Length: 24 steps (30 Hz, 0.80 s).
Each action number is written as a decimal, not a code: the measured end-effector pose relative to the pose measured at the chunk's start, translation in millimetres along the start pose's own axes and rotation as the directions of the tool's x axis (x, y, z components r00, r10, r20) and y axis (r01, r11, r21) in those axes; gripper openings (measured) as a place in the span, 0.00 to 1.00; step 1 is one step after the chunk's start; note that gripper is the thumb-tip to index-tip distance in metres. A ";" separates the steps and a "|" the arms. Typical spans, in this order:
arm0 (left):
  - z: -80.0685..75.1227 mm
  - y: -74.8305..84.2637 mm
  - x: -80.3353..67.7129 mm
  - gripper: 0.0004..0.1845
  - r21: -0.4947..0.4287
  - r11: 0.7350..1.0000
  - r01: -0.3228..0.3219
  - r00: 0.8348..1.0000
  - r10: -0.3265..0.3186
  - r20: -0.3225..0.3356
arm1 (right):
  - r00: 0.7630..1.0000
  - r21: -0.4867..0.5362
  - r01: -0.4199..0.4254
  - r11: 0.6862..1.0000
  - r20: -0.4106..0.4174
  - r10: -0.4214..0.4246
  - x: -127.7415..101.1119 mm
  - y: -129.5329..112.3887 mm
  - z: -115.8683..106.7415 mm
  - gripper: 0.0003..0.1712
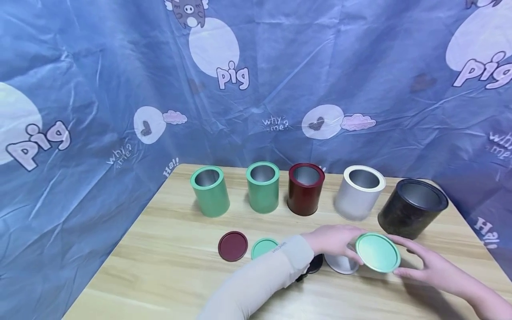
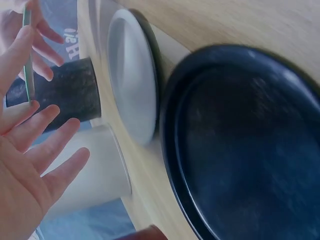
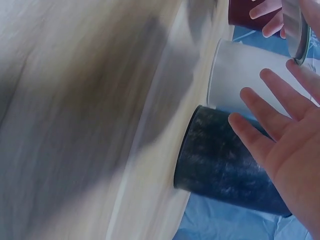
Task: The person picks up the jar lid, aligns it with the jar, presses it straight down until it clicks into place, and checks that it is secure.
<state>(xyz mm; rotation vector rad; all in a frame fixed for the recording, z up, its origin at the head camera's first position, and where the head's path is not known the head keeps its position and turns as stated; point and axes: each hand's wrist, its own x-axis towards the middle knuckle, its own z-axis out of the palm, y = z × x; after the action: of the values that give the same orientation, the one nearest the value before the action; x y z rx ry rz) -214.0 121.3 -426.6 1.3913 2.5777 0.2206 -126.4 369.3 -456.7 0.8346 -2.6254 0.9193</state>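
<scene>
Blue pig-print cloth (image 1: 100, 89) hangs behind my light wooden surface (image 1: 168, 271). Five open tins stand in a back row: two green tins (image 1: 210, 192), a dark red tin (image 1: 306, 189), a white tin (image 1: 358, 193) and a black tin (image 1: 411, 214). I hold a mint green lid (image 1: 378, 252) tilted up off the surface, in front of the black tin. My left hand (image 1: 334, 240) pinches its left edge, fingers curled on the rim; my right hand (image 1: 430, 264) has fingers spread and fairly straight, touching the right edge. Under the lid on the surface lie a white lid (image 1: 342, 263) and, just beside it, a black lid (image 1: 314, 263) partly hidden by my sleeve. Further left lie a dark red lid (image 1: 233, 246) and a small green lid (image 1: 264, 247), near each other but apart. Wrist views are blurred.
</scene>
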 end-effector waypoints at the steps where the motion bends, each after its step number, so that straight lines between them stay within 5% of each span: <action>1: -0.3 -1.6 -1.7 0.41 -0.004 1.000 0.004 1.000 -0.004 -0.004 | 1.000 -0.003 0.009 1.000 -0.005 -0.009 1.4 -0.8 1.0 0.47; 10: -2.5 -13.4 -20.5 0.43 -0.070 0.996 0.060 0.998 -0.062 -0.020 | 0.997 -0.033 0.065 0.997 -0.050 -0.067 15.7 -6.7 9.6 0.47; 24: -12.3 -37.4 -53.5 0.43 -0.203 0.977 0.060 0.991 -0.083 -0.106 | 0.992 -0.011 0.103 0.995 -0.074 -0.104 46.0 -30.8 24.0 0.43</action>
<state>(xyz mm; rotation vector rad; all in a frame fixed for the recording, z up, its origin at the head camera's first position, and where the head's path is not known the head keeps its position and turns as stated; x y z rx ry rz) -218.6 55.6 -417.4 1.2455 2.6052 0.5465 -146.3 314.3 -442.0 0.9070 -2.4952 0.8952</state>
